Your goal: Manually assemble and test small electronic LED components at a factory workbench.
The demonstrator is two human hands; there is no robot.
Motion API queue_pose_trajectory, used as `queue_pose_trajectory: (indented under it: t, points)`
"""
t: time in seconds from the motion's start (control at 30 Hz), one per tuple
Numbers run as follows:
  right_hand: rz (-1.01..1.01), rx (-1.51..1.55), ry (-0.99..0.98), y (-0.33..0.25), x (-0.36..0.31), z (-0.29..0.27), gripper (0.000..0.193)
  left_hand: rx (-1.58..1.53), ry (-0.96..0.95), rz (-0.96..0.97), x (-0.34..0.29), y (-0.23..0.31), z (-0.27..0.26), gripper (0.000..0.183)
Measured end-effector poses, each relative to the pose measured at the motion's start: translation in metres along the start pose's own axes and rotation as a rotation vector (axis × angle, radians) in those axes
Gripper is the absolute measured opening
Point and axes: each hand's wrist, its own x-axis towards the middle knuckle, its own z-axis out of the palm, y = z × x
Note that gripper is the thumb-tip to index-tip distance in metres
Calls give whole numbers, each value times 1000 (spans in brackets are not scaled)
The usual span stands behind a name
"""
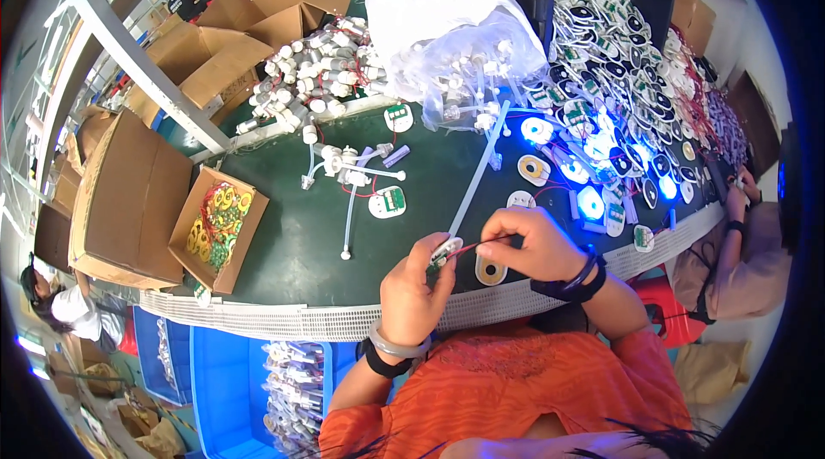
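Observation:
Over the near edge of the green work surface (301, 261), my left hand (412, 291) pinches a small white oval part with a circuit board (444, 251) between thumb and fingers. My right hand (534, 244) is closed on thin red and dark wires (468, 247) that run to that part. A long pale tube (478, 175) stretches from the part toward the far bag; whether it is attached is hidden. Just below my right fingers lies a white oval piece with a yellowish ring (491, 270). Beyond them, a similar oval piece (534, 169) sits near the lit blue lights (590, 202).
A pile of white oval parts (601, 55) covers the right side. Bagged white fittings (464, 72) stand at the back, beside heaped white cylinders (318, 64). On the left are cardboard boxes (133, 192); blue bins (232, 390) sit below. Another person's hand (737, 197) is far right.

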Motion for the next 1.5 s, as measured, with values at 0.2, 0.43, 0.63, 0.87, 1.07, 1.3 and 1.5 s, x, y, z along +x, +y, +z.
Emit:
queue_pose_trajectory:
  t: [0.2, 0.43, 0.63, 0.87, 1.07, 1.3, 1.5]
  points:
    - [156, -58, -303, 0, 11, -36, 18, -165, -286, 23, -9, -18, -17, 31]
    - [-155, -381, -410, 4, 78, -40, 22, -753, -158, -431, -35, -48, -16, 19]
    - [-245, -455, -615, -24, 205, 18, 20, -660, -84, -299, -39, -63, -11, 20]
    - [-14, -736, -260, 33, 302, 114, 45, -528, -75, -221, -37, -55, -15, 24]
    - [123, -603, -303, 55, 320, 107, 46, -465, -101, -173, -37, -59, -22, 24]
    - [41, 75, -124, 0, 287, 24, 23, -441, -112, -151, -38, -56, -23, 23]
    - [-180, 115, 66, -40, 228, -23, 18, -395, -78, -114, -38, -60, -11, 22]
